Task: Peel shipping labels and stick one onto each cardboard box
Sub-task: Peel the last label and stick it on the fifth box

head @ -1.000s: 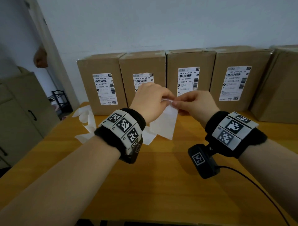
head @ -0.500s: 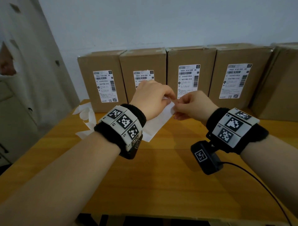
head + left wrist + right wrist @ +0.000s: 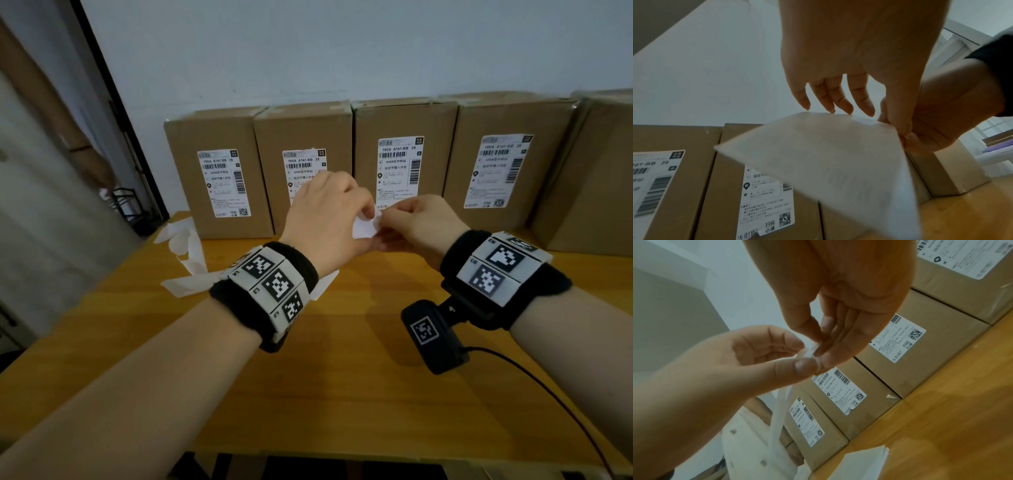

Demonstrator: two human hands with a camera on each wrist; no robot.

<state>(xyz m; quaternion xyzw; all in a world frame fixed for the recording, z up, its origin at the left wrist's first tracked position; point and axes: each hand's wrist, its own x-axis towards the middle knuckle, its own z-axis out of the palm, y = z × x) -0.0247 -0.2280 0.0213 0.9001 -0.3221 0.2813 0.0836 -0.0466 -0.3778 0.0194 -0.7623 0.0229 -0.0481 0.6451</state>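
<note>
A white label sheet (image 3: pixel 366 228) hangs in the air between my hands, in front of the row of boxes. My left hand (image 3: pixel 363 209) pinches its top corner between thumb and fingers. My right hand (image 3: pixel 394 219) pinches the same corner (image 3: pixel 809 350) from the other side. In the left wrist view the sheet (image 3: pixel 828 162) hangs with its blank back toward the camera. Four cardboard boxes (image 3: pixel 219 171) stand along the wall, each with a printed label (image 3: pixel 224 183) on its front. A fifth box (image 3: pixel 596 171) at the right shows no label.
Curled strips of white backing paper (image 3: pixel 186 253) lie on the wooden table (image 3: pixel 342 377) at the left. A small stack of sheets (image 3: pixel 865 464) lies on the table below my left wrist. A black cable (image 3: pixel 548 394) trails from my right wrist.
Both hands still pinch the sheet's corner. The sheet has swung back behind my left hand, so less of it shows in the head view.
</note>
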